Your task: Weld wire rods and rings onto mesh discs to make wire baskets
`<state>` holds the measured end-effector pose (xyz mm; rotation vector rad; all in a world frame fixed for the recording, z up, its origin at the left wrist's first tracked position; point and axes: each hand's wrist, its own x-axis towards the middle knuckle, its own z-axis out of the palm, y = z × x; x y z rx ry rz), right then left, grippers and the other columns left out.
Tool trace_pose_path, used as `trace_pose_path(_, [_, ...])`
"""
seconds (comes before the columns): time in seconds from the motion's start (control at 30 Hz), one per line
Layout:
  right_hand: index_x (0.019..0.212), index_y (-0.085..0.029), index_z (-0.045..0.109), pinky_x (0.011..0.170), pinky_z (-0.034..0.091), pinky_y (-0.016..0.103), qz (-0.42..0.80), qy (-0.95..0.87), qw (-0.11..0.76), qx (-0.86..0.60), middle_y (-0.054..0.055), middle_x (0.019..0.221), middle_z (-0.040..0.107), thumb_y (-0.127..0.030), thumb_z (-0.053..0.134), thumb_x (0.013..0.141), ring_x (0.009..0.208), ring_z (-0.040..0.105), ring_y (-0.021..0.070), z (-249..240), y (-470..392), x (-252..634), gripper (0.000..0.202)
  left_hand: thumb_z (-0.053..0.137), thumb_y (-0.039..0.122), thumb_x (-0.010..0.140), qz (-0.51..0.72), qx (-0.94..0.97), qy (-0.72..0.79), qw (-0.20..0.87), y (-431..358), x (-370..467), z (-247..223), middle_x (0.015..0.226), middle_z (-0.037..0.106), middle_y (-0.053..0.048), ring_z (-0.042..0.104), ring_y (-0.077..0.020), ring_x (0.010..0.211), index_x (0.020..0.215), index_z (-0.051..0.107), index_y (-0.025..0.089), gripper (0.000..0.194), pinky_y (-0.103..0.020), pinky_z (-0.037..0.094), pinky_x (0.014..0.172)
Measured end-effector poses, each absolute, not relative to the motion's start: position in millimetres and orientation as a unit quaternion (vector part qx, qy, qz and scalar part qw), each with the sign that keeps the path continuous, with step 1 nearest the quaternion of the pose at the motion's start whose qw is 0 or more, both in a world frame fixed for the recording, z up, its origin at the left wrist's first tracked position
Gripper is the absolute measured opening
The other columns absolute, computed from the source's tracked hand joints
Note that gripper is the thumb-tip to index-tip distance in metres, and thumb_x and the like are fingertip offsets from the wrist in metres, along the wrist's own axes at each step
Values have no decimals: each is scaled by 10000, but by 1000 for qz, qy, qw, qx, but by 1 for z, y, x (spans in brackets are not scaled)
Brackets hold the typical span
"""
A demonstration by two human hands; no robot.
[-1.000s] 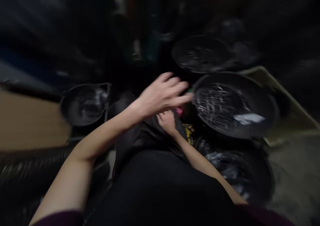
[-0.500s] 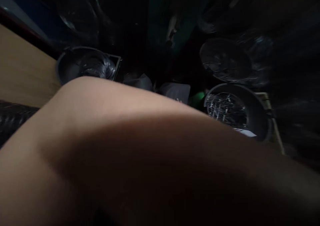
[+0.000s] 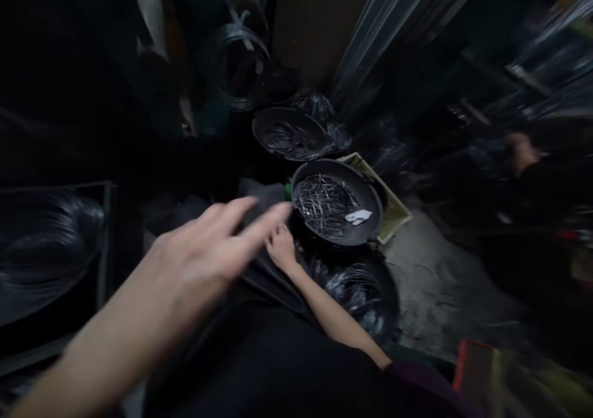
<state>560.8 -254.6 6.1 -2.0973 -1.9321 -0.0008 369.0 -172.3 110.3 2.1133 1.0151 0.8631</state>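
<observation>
My left hand [image 3: 204,248] is raised in the foreground, blurred by motion, with its fingers stretched out and nothing seen in them. Just beyond its fingertips, lower down, my right hand [image 3: 281,250] is closed with curled fingers. Whatever it may hold is too dark and small to make out. Right of both hands stands a round dark basin [image 3: 370,196] with many thin, shiny metal pieces [image 3: 322,205] in it. A crumpled white scrap [image 3: 358,217] lies on the right side of that basin.
Behind is another round basin [image 3: 290,134], and a plastic-lined one [image 3: 361,291] is nearer me. A yellowish crate [image 3: 396,211] is beside the middle basin. A plastic-covered container [image 3: 46,245] stands left. Another person's hand [image 3: 523,151] shows at right. A red-edged box [image 3: 475,368] is lower right.
My view has swung to the right. The bare arm that filled the foreground has moved off, and both my hands now show near the basin of metal pieces.
</observation>
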Motion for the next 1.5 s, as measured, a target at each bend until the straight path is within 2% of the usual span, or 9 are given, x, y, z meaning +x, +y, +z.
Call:
trace_pose_path(0.17, [1469,-223,464,1082,433,473,92,-575,176,-794,159,1553,348,-275,415,999,1390,408,302,-16,-280,562,475,498,342,958,147,862,426,232,-199,324,55,1287,620,-134,622,-261,1179,1316,578,197,394,-419,537,990])
trace_pose_path(0.33, [1453,-244,488,1105,423,459,138,-622,184,-748,113,1545,380,-290,389,994,1402,400,257,-15,-327,572,471,449,276,977,-22,901,354,249,-258,325,-22,1395,566,-167,535,-308,1317,1356,577,230,403,-540,436,1086])
trace_pose_path(0.6, [1407,-78,506,1130,339,524,-18,-427,210,-879,224,1431,490,-326,532,904,1331,448,331,68,-243,794,561,419,299,967,-119,837,325,424,-232,316,-2,1251,685,-77,657,-244,1166,1352,580,215,426,-482,398,1148])
trace_pose_path(0.7, [1220,-51,634,1007,447,518,112,-382,186,-898,251,1225,626,-409,623,863,1097,599,320,72,-207,854,506,466,435,947,-69,784,383,483,-214,312,23,1356,621,-37,580,-261,1274,1362,568,269,459,-445,436,1123])
trace_pose_path(0.87, [863,-118,707,730,555,345,180,-412,201,-870,55,737,685,-362,533,923,641,597,148,73,-194,869,305,563,600,863,100,657,499,556,-167,314,76,1359,614,-85,552,-299,1294,1322,592,221,596,-473,391,1147])
trace_pose_path(1.07, [998,-177,737,901,533,431,-16,-470,215,-856,88,955,737,-193,572,875,893,684,243,177,-225,844,206,631,636,820,232,465,411,749,-124,386,110,1214,671,-174,685,-278,1052,1360,524,134,744,-411,545,939])
trace_pose_path(1.23, [1236,-212,669,846,567,340,-249,-654,373,-610,78,1094,718,-181,510,951,957,691,197,243,-226,715,328,282,857,817,186,357,314,860,-106,419,139,1173,668,-208,682,-311,1029,1311,549,140,912,-439,571,822])
trace_pose_path(1.37, [1106,-330,696,926,577,336,-198,-817,402,-362,7,1248,667,-150,607,902,1143,643,196,184,-231,623,287,178,810,868,344,401,319,787,-93,364,141,1101,678,-151,650,-287,1044,1198,605,193,820,-453,544,861])
trace_pose_path(1.5, [997,-257,713,929,585,373,-14,-865,347,-362,34,1110,727,-143,482,952,1109,663,194,88,-242,595,261,557,661,834,465,533,457,538,-117,313,87,884,662,-63,618,-203,886,946,654,180,504,-331,500,858])
